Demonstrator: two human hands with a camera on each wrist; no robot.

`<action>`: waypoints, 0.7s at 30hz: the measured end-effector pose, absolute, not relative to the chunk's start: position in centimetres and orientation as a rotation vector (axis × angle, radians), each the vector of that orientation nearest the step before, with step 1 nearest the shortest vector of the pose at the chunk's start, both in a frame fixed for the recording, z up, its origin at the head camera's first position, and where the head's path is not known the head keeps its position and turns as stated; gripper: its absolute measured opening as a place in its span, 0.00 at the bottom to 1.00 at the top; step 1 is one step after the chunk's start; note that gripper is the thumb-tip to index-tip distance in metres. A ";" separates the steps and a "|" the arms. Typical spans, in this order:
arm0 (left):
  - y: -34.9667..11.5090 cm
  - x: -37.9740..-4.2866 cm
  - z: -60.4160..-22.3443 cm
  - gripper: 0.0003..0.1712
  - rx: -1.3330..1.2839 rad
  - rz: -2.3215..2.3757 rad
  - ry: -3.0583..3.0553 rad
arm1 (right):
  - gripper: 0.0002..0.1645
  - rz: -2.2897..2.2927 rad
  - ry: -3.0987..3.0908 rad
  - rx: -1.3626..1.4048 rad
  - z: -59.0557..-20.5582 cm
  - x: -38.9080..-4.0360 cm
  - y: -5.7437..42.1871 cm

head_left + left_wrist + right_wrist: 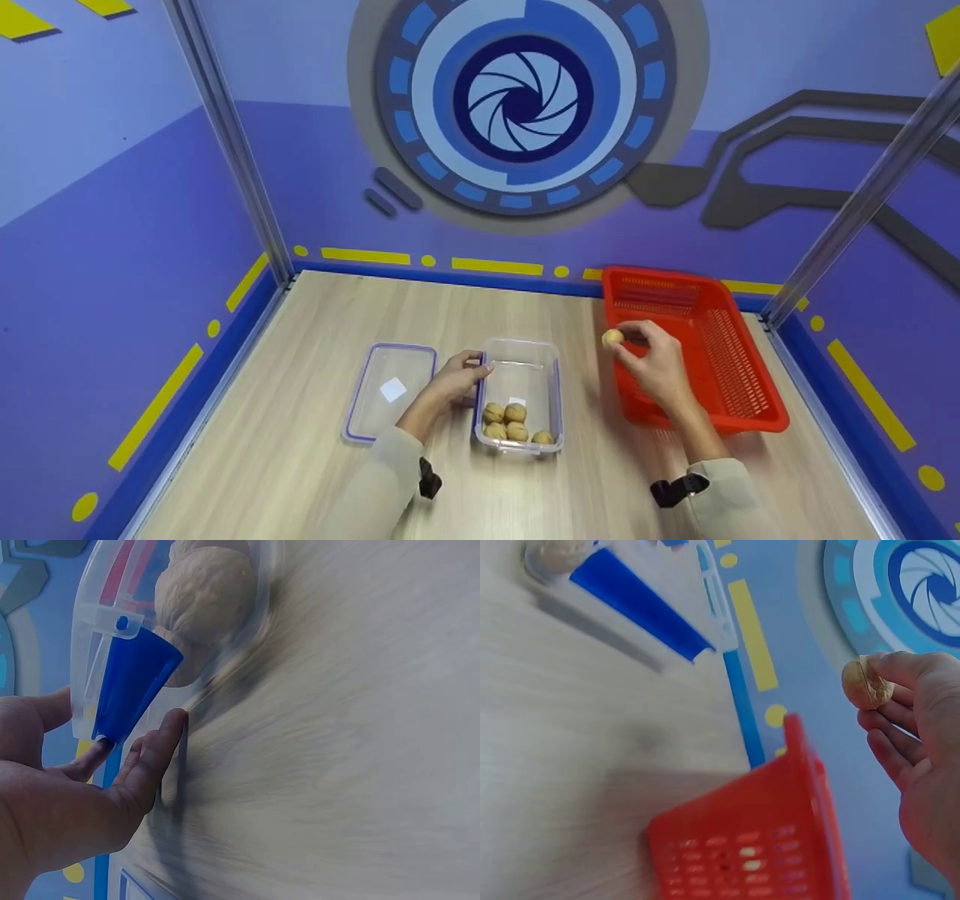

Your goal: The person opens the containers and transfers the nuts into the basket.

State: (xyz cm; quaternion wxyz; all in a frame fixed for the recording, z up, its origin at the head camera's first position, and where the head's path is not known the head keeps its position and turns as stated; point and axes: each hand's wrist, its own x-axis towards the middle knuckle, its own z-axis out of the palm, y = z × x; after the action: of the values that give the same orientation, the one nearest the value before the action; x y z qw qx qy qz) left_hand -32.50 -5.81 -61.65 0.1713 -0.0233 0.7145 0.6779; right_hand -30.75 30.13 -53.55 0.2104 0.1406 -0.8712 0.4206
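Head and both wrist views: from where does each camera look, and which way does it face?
Head: on the head, facing forward and down at the clear container and red basket; left hand, right hand and sleeves show.
Left wrist: on that wrist, facing container and tabletop; left hand shows.
Right wrist: on that wrist, facing basket and wall; right hand shows.
Head and right wrist share the pinched walnut.

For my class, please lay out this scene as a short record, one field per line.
Left hand: holds the clear container at its left side
Right hand: pinches a single walnut, raised off the table
Clear container: open, middle of the table
Walnuts in container: five visible, at the near end
Lid: blue-edged, flat on the table, left of the container
Red basket: right of the container, perforated sides
Table: pale wood-grain top
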 end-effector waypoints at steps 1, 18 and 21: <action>-5.8 -32.5 -61.7 0.31 -0.065 1.926 2.029 | 0.22 1.177 -2.423 0.366 -53.7 -30.7 30.4; -5.9 -32.5 -61.4 0.30 -0.057 1.900 2.048 | 0.21 1.209 -2.434 0.084 -56.0 -30.9 33.3; -5.9 -32.5 -61.4 0.31 -0.059 1.919 2.007 | 0.21 1.207 -2.423 0.081 -56.2 -31.1 33.4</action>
State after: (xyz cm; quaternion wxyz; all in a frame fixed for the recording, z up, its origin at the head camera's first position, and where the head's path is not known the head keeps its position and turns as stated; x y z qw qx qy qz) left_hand -32.49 -5.92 -61.36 0.1810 -0.0208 0.7107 0.6795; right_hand -31.09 33.37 -56.24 0.2149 0.0294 -0.8738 0.4352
